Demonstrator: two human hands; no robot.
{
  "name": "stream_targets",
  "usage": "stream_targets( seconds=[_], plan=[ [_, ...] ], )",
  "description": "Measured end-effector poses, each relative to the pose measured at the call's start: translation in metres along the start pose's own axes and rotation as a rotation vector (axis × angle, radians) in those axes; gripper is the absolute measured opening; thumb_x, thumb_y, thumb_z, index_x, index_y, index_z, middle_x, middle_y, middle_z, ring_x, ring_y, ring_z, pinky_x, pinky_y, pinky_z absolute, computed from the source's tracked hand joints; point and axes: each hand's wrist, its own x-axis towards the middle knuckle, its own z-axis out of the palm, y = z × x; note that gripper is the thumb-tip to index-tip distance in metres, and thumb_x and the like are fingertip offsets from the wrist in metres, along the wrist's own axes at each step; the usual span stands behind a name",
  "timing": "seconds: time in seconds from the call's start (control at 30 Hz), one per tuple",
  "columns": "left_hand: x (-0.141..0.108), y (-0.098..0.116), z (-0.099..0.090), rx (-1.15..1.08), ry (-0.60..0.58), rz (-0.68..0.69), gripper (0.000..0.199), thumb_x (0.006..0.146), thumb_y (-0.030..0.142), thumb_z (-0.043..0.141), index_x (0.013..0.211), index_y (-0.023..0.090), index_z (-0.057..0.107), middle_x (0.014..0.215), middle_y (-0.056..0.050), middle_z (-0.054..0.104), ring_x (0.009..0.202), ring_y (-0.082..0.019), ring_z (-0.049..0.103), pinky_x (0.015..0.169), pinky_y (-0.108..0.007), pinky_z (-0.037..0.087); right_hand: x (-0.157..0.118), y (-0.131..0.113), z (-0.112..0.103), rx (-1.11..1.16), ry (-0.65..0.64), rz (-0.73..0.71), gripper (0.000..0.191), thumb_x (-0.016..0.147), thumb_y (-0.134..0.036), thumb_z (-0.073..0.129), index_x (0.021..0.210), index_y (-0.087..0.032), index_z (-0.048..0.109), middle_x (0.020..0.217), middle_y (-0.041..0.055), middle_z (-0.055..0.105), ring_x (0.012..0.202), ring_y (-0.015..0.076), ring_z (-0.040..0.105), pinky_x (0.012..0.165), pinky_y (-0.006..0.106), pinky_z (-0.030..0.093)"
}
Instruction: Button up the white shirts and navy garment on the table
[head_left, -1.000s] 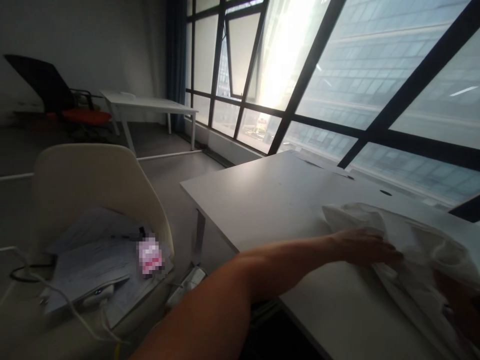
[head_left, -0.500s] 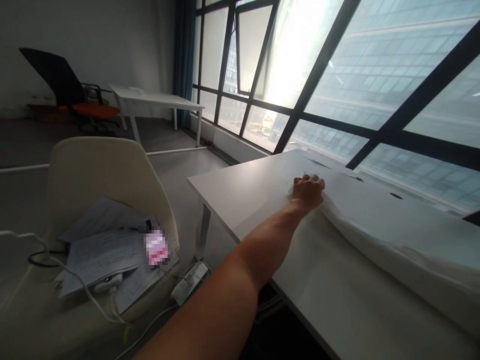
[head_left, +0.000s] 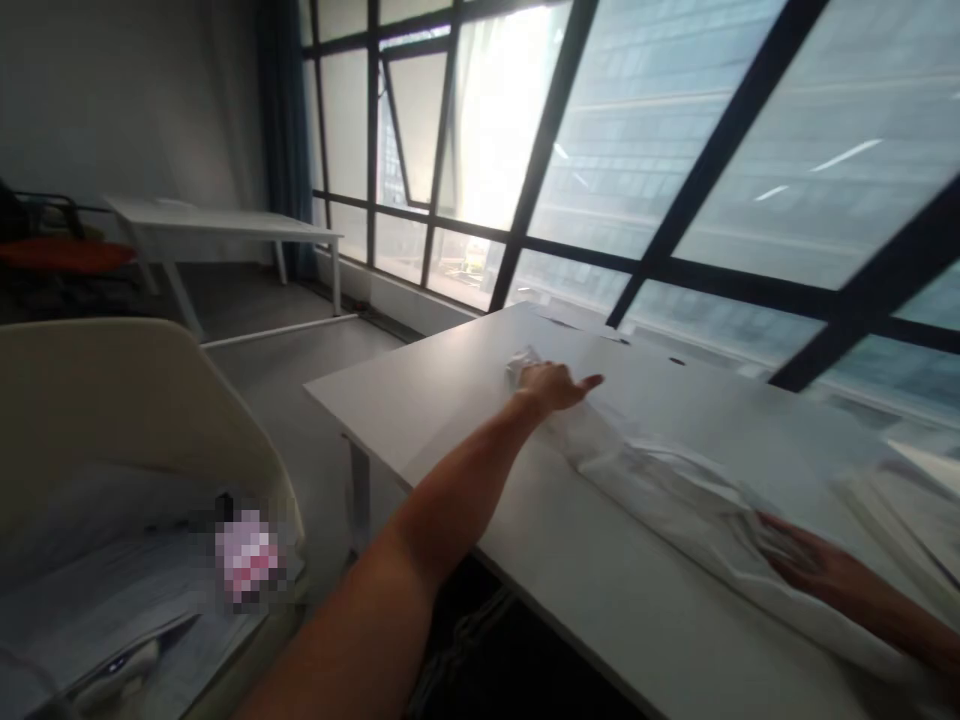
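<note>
A thin, translucent white sheet (head_left: pixel 637 470), which looks like plastic, lies in a long gathered strip along the white table. At its far end my left hand (head_left: pixel 551 385) has its fingers curled down on the material, thumb sticking out to the right. A crumpled bit of the sheet pokes out beyond those fingers. Nearer and to the right, my right hand (head_left: pixel 806 560) reaches in low over the strip. Part of the sheet covers its fingers, and motion smears them, so their grip is unclear.
The white table (head_left: pixel 420 400) stands beside tall windows (head_left: pixel 637 150). A pale chair (head_left: pixel 142 380) at left holds papers (head_left: pixel 97 560) and a blurred-out pink item (head_left: pixel 251 560). Another white table (head_left: pixel 225 220) and an orange-seated chair (head_left: pixel 67 255) stand farther back. Blurred pale layers (head_left: pixel 892 510) lie at the right.
The view has turned right. My right hand has come into sight at the sheet. My left thumb now sticks out, and the strip looks more crumpled.
</note>
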Motion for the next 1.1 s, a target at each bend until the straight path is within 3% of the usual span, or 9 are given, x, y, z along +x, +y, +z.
stream_targets(
  seconds=[0.1, 0.23, 0.37, 0.43, 0.5, 0.6, 0.87, 0.97, 1.1],
  plan=[
    [0.003, -0.001, 0.001, 0.165, -0.289, -0.164, 0.073, 0.078, 0.062, 0.065, 0.13, 0.012, 0.058, 0.137, -0.023, 0.055, 0.125, -0.038, 0.052, 0.106, -0.055, 0.034, -0.004, 0.004, -0.008, 0.087, -0.187, 0.168, 0.05, 0.052, -0.05, 0.08, 0.093, -0.021, 0.076, 0.114, 0.0215, 0.068, 0.102, 0.0355, 0.066, 0.075, 0.036, 0.052],
    [0.015, -0.013, 0.021, 0.276, -0.398, -0.193, 0.064, 0.081, 0.039, 0.065, 0.139, 0.016, 0.051, 0.144, -0.022, 0.048, 0.135, -0.041, 0.04, 0.11, -0.071, 0.007, -0.012, -0.022, -0.025, 0.073, -0.268, 0.174, 0.055, 0.065, -0.048, 0.076, 0.109, -0.015, 0.073, 0.097, 0.0156, 0.07, 0.088, 0.0275, 0.068, 0.073, 0.03, 0.05],
    [0.022, -0.022, 0.038, 0.356, -0.093, -0.114, 0.06, 0.083, 0.022, 0.056, 0.142, 0.02, 0.047, 0.156, -0.017, 0.032, 0.146, -0.037, 0.021, 0.111, -0.069, -0.002, -0.021, -0.054, -0.036, 0.23, -0.626, 0.08, 0.045, 0.07, -0.059, 0.071, 0.084, -0.016, 0.075, 0.082, 0.0071, 0.069, 0.074, 0.0226, 0.063, 0.064, 0.027, 0.049],
    [0.021, -0.012, 0.041, 0.356, 0.047, -0.062, 0.051, 0.087, 0.026, 0.053, 0.138, 0.02, 0.052, 0.152, -0.017, 0.04, 0.143, -0.036, 0.029, 0.113, -0.066, 0.004, -0.023, -0.059, -0.036, 0.287, -0.695, 0.072, 0.048, 0.075, -0.062, 0.065, 0.075, -0.015, 0.072, 0.074, 0.0056, 0.066, 0.065, 0.0198, 0.06, 0.057, 0.026, 0.047],
    [0.014, 0.008, 0.044, 0.26, -0.01, 0.006, 0.046, 0.094, 0.039, 0.046, 0.133, 0.018, 0.057, 0.14, -0.017, 0.055, 0.131, -0.035, 0.046, 0.111, -0.059, 0.023, -0.022, -0.055, -0.035, 0.256, -0.585, 0.066, 0.044, 0.077, -0.058, 0.064, 0.072, -0.014, 0.07, 0.068, 0.0041, 0.064, 0.061, 0.0178, 0.057, 0.055, 0.025, 0.045],
    [-0.003, 0.043, 0.054, 0.129, -0.322, 0.184, 0.065, 0.089, 0.066, 0.043, 0.131, 0.019, 0.058, 0.131, -0.015, 0.062, 0.12, -0.033, 0.057, 0.101, -0.042, 0.041, -0.016, -0.033, -0.034, 0.166, -0.36, 0.065, 0.025, 0.075, -0.038, 0.064, 0.074, -0.014, 0.072, 0.07, 0.0035, 0.067, 0.066, 0.0181, 0.059, 0.062, 0.026, 0.047],
    [-0.022, 0.062, 0.083, 0.143, -0.543, 0.399, 0.086, 0.078, 0.07, 0.058, 0.146, 0.019, 0.04, 0.154, -0.021, 0.033, 0.138, -0.039, 0.037, 0.109, -0.054, 0.033, -0.018, 0.036, -0.064, -0.094, -0.287, 0.371, 0.021, 0.063, -0.008, 0.06, 0.076, -0.013, 0.075, 0.079, 0.0067, 0.072, 0.08, 0.0221, 0.066, 0.072, 0.026, 0.048],
    [-0.018, 0.062, 0.088, 0.093, -0.543, 0.514, 0.077, 0.083, 0.063, 0.058, 0.146, 0.023, 0.04, 0.158, -0.016, 0.029, 0.147, -0.037, 0.02, 0.114, -0.058, 0.021, -0.018, 0.035, -0.065, -0.018, -0.221, 0.358, 0.033, 0.067, -0.005, 0.06, 0.095, -0.012, 0.075, 0.101, 0.0099, 0.072, 0.091, 0.0215, 0.066, 0.078, 0.025, 0.05],
    [-0.015, 0.063, 0.097, -0.053, -0.588, 0.643, 0.071, 0.085, 0.053, 0.06, 0.147, 0.026, 0.04, 0.157, -0.012, 0.032, 0.147, -0.032, 0.023, 0.118, -0.054, 0.009, -0.014, 0.018, -0.044, 0.062, -0.118, 0.232, 0.042, 0.083, -0.018, 0.063, 0.124, -0.012, 0.065, 0.121, 0.0139, 0.066, 0.103, 0.022, 0.064, 0.089, 0.027, 0.048]
  ],
)
